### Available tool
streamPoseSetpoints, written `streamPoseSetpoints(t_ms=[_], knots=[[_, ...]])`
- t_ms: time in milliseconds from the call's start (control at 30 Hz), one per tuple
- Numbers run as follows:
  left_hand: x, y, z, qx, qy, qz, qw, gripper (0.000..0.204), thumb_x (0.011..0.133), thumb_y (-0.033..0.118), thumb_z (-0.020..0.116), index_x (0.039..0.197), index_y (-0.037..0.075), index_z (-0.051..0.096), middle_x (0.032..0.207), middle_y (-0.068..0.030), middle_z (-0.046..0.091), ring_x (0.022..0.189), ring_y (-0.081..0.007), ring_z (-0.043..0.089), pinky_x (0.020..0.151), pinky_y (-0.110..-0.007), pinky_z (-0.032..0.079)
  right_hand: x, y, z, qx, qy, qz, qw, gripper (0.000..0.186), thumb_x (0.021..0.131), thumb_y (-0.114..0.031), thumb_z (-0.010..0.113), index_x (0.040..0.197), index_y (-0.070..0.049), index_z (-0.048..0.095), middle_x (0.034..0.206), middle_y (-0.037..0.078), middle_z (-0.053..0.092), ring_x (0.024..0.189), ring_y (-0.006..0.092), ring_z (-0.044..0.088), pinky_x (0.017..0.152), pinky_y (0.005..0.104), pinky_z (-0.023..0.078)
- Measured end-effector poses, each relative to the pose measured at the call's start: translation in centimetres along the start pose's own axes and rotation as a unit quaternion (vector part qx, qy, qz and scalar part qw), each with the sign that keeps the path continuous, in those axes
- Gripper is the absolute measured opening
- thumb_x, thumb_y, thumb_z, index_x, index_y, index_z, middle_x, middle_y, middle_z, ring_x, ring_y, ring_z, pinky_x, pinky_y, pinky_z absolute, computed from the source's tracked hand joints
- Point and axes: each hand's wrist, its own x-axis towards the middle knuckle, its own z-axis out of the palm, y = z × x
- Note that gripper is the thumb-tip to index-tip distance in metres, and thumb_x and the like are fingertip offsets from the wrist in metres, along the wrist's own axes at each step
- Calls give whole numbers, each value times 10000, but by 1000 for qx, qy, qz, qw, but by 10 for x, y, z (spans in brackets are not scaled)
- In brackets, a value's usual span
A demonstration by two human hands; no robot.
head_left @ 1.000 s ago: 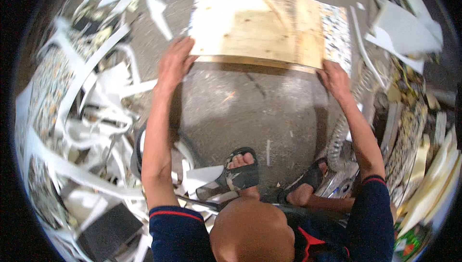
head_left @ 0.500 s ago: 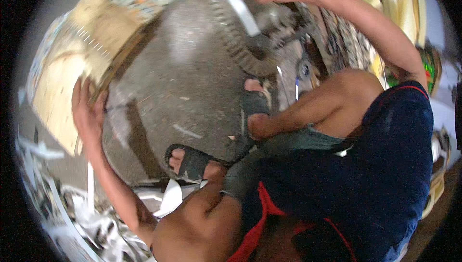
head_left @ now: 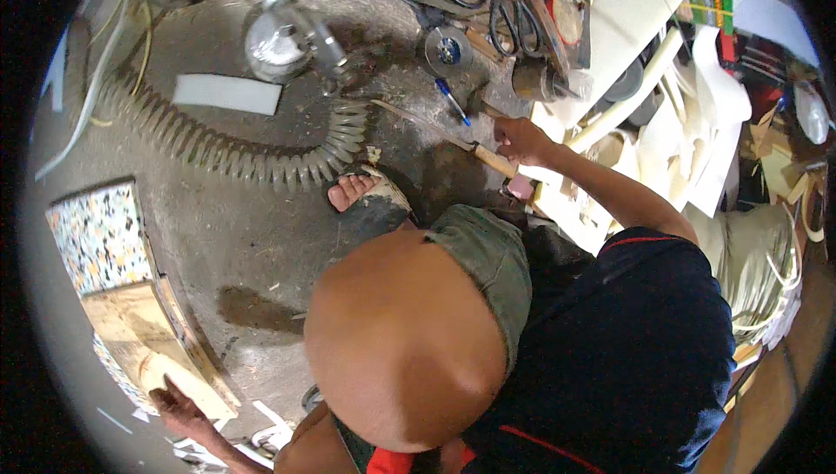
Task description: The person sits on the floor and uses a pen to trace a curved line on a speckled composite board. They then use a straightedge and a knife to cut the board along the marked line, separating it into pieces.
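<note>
You had one knife (head_left: pixel 495 161), one blue pen (head_left: pixel 452 101) and one coiled hose (head_left: pixel 239 158) on the floor (head_left: pixel 270 256), with the wooden board (head_left: pixel 131 316) at lower left by your left hand (head_left: pixel 180 413). Your right hand (head_left: pixel 524 141) curled beside the knife's handle, though I cannot tell whether either hand's fingers gripped anything. A second earlier, both hands were at the board.

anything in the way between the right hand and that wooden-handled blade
Nothing visible stands between the right hand and the wooden handle; they are close, though whether they touch is unclear. The blue pen lies to one side, near the blade.
</note>
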Motion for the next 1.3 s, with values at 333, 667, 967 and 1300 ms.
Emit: streamPoseSetpoints(t_ms=[333, 667, 967, 1300], knots=[[110, 115, -144, 89, -9, 34, 995, 443, 1073, 145, 483, 1473, -45, 468, 1427, -204, 595, 1333, -312, 556, 1139, -419, 426, 53, 82, 81, 168, 1, 40, 985, 131, 928, -203, 673, 1012, -112, 630, 818, 17, 553, 686, 151, 531, 582, 323, 434], [14, 158, -68, 28, -152, 151, 976, 241, 924, 272, 756, 922, 47, 669, 924, -136, 661, 821, -322, 706, 728, -433, 592, 18, 50, 60, 17, 41, 36, 998, 189, 919, -90, 669, 1105, -70, 646, 875, 51, 606, 742, 145, 556, 644, 315, 466], [-32, 107, 5, -235, -50, 301, 923, 435, 872, 277, 798, 1209, 74, 613, 1061, -138, 628, 975, -367, 636, 799, -448, 538, 7, -288, -44, -41, 147, -300, 942, 282, 911, 12, 665, 1189, -32, 660, 926, 81, 654, 791, 140, 579, 700, 309, 494], [-19, 101, 36, -567, 200, 188, 777, 327, 937, 368, 705, 1064, 78, 623, 934, -149, 622, 855, -381, 640, 738, -479, 517, -42, -656, 5, 138, -144, -370, 907, 118, 972, -68, 677, 1067, -9, 638, 807, -5, 609, 659, 75, 574, 638, 258, 548]])
